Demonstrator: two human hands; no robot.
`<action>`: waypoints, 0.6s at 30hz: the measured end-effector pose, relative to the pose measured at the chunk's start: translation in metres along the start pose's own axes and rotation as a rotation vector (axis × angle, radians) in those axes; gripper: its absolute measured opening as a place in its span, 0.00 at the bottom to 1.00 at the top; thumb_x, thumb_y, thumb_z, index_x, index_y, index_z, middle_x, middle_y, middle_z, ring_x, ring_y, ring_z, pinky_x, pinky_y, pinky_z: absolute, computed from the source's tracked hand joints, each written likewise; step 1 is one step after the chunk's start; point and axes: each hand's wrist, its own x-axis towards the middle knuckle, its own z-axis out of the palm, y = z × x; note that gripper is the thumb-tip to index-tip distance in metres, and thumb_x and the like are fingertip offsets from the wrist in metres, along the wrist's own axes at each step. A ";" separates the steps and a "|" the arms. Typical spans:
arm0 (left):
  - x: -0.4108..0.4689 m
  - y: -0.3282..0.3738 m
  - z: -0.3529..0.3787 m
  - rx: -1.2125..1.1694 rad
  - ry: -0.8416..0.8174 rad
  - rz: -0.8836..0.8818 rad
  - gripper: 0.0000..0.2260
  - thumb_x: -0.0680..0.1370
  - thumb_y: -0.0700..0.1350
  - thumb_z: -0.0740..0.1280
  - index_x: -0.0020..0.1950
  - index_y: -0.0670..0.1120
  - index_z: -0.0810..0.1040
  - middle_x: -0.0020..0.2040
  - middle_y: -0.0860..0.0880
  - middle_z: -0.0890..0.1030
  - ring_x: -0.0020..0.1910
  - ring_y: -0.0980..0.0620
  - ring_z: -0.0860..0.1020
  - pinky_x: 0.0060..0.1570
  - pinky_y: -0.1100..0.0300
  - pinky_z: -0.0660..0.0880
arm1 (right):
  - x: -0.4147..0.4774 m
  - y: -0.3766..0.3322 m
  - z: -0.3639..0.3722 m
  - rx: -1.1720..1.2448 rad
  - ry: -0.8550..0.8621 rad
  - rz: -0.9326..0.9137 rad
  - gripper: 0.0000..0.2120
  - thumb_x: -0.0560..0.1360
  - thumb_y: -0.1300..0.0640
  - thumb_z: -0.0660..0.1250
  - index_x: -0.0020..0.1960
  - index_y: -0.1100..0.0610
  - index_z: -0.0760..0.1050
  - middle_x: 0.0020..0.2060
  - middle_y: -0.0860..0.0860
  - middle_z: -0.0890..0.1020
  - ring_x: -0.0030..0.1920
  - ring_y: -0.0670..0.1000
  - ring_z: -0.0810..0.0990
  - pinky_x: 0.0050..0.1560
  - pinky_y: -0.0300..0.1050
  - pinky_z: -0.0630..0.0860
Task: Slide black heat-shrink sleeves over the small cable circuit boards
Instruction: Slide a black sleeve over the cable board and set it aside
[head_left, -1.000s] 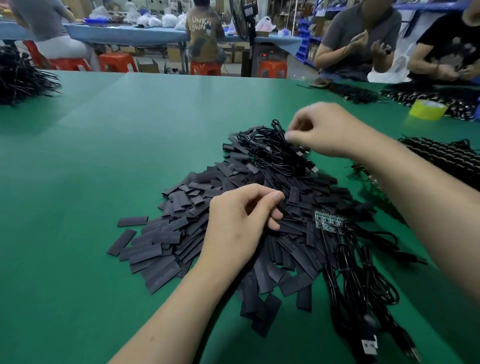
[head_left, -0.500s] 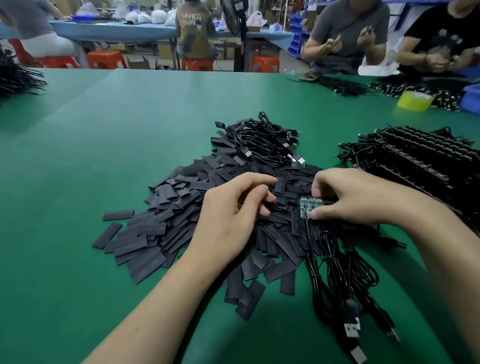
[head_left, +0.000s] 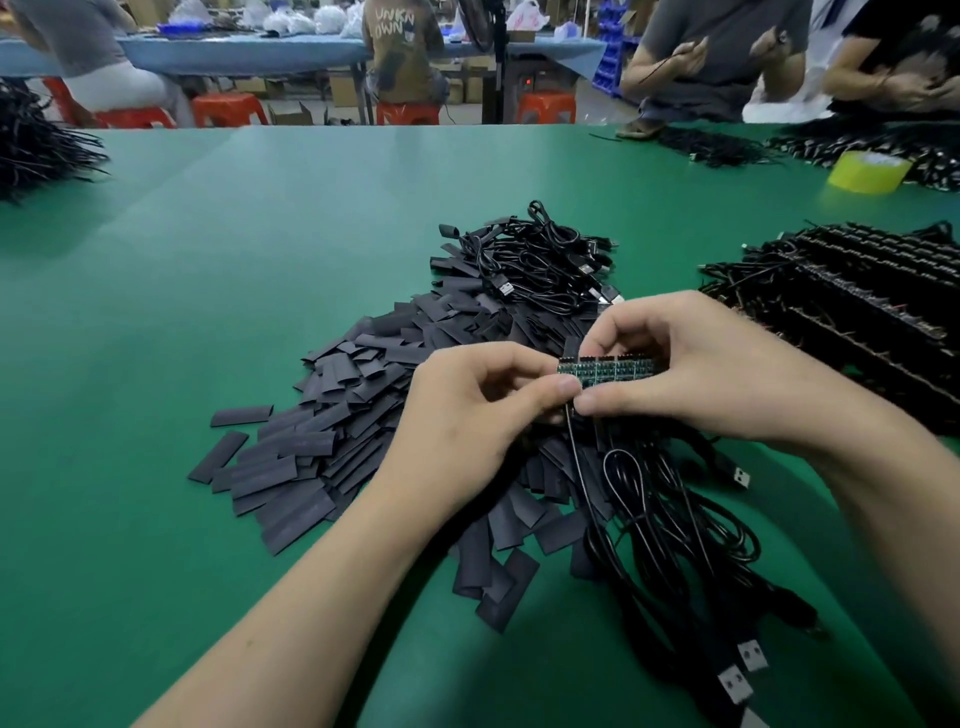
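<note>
While a green table (head_left: 260, 260) spreads beneath a heap of flat black sleeves (head_left: 322, 426) and a tangle of black cables (head_left: 649, 509), a worker's right hand (head_left: 701, 374) and left hand (head_left: 467, 415), thumbs touching above the heap, both pinch a small green circuit board (head_left: 605, 370), its thin cable hanging below.

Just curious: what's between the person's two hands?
A small green circuit board, pinched by the left hand and the right hand; head view.
</note>
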 end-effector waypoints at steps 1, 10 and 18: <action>0.000 0.000 0.000 -0.050 0.003 -0.012 0.05 0.76 0.39 0.75 0.43 0.48 0.85 0.30 0.54 0.82 0.26 0.63 0.77 0.30 0.73 0.71 | 0.000 0.004 0.003 0.075 0.010 -0.007 0.10 0.69 0.48 0.78 0.44 0.52 0.83 0.39 0.49 0.86 0.38 0.52 0.83 0.43 0.45 0.77; -0.001 0.003 -0.003 -0.145 -0.003 -0.059 0.04 0.76 0.35 0.73 0.46 0.42 0.85 0.35 0.49 0.85 0.33 0.59 0.81 0.37 0.70 0.76 | 0.001 0.021 0.019 0.293 0.066 -0.036 0.05 0.74 0.52 0.75 0.42 0.52 0.84 0.36 0.49 0.84 0.36 0.44 0.79 0.41 0.38 0.74; -0.002 0.006 -0.006 -0.239 -0.057 -0.107 0.08 0.72 0.40 0.72 0.49 0.38 0.84 0.37 0.46 0.85 0.33 0.56 0.81 0.38 0.67 0.77 | 0.002 0.023 0.021 0.405 -0.004 -0.091 0.08 0.73 0.50 0.72 0.45 0.54 0.83 0.38 0.48 0.84 0.38 0.44 0.80 0.44 0.34 0.75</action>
